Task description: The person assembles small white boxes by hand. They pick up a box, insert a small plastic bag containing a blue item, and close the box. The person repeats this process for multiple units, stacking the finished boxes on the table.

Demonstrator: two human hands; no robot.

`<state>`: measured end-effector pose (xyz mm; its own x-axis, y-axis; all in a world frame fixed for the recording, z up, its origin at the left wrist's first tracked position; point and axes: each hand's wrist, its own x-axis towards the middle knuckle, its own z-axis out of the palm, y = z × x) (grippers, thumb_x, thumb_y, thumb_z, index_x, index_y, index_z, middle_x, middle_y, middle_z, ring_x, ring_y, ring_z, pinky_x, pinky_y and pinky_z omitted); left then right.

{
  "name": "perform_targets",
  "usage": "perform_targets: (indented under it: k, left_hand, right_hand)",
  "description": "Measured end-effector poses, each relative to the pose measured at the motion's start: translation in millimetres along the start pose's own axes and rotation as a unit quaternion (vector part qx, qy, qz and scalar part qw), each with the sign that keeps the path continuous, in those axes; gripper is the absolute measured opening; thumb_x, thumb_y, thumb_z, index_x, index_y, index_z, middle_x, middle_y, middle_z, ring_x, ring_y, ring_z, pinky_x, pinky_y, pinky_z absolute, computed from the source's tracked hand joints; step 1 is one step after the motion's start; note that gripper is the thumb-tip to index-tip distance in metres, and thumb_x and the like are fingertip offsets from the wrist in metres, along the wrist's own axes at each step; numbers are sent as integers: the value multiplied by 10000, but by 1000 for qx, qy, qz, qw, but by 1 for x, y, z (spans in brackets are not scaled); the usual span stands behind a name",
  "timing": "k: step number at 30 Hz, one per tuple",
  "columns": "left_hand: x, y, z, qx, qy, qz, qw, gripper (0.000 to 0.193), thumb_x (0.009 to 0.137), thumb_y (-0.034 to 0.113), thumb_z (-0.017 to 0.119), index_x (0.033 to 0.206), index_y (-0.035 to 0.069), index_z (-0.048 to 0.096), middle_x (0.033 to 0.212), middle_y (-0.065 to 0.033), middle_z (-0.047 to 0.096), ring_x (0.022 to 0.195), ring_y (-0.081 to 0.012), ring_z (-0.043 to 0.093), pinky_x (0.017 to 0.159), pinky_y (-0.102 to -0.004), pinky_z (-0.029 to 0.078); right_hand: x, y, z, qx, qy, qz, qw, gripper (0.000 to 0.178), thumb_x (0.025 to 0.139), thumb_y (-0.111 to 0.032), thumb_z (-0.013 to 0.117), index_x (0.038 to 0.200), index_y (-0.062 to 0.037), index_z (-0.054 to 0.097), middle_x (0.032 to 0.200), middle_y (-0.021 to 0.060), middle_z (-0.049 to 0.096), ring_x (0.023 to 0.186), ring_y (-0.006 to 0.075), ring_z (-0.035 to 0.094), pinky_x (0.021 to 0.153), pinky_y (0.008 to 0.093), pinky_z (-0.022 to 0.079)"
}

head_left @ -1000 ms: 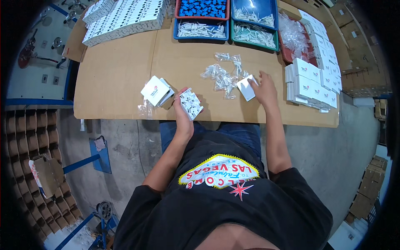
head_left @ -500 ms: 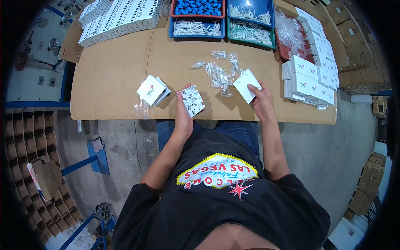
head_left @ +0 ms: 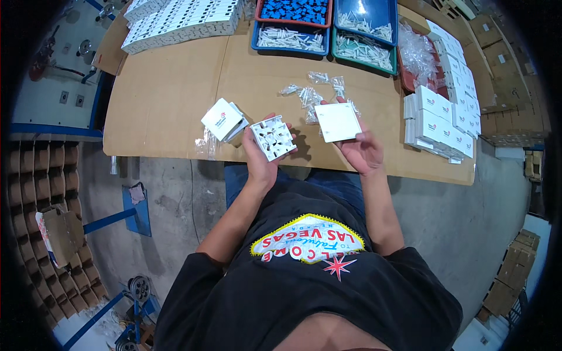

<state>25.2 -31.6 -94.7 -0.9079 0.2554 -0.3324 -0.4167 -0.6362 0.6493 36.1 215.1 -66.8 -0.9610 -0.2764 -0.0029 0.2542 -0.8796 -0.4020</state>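
My left hand [head_left: 261,162] grips a square white plastic base [head_left: 273,137], its open inner side with dark slots turned up. In my right hand [head_left: 364,153] is a flat white square cover [head_left: 339,122], its smooth face up, held by the edge and from beneath. The two pieces are apart, with a gap between them above the cardboard. Left of my left hand lies a small pile of white square plates [head_left: 223,119]. Beyond my right hand, several clear bags of white plugs [head_left: 310,100] rest on the cardboard, partly hidden by the cover.
The cardboard-covered table [head_left: 164,105] ends just before my body. At the back stand a red tray of blue parts [head_left: 294,11], a blue tray of white plugs [head_left: 290,40] and a green tray [head_left: 364,56]. White boxes [head_left: 436,120] are stacked right; more white pieces [head_left: 181,26] fill the far left.
My right hand has turned the white cover flatter and brought it left, nearer the base. My left hand has shifted only slightly. The whole view has tilted a little.
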Motion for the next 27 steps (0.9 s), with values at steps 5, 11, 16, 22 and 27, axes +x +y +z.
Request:
perform_targets:
  k: [5,11,16,22,27]
  left_hand:
    - [1,1,-5,-57,-1,-67,996,709,1070,643,213,1479,111,441,1297,-191,644,1116,-330,674,885,-513,589]
    - [-1,0,-4,-48,-21,-112,992,749,1054,681,231,1478,110,467,1351,-189,633,1194,-331,649,960,-509,554]
    - [2,-3,-9,-51,-25,-138,989,763,1055,681,222,1443,87,500,1337,-192,645,1183,-330,654,960,-518,553]
    - [2,-1,-6,-58,-30,-162,985,776,1058,675,223,1426,57,512,1338,-196,646,1160,-338,666,973,-532,546]
    - [5,-6,-12,-74,-39,-179,980,774,1058,673,231,1434,58,513,1338,-195,645,1158,-343,668,979,-532,543]
  right_hand:
    - [-1,3,18,-127,17,13,992,1019,719,11,617,1639,-69,187,1682,201,227,1540,366,287,1224,488,326]
    - [-1,2,21,-75,0,21,997,1057,695,59,603,1649,-100,175,1696,184,197,1535,360,301,1217,487,341]
    - [0,4,31,-140,30,10,990,1126,619,-3,643,1638,-51,167,1683,225,210,1534,361,301,1237,462,313]
    - [4,6,28,-146,50,-3,988,1069,646,10,620,1622,5,183,1677,242,208,1544,369,271,1254,483,274]
    - [7,4,13,-7,31,-20,999,937,745,60,568,1612,2,217,1676,243,204,1526,387,301,1232,477,332]
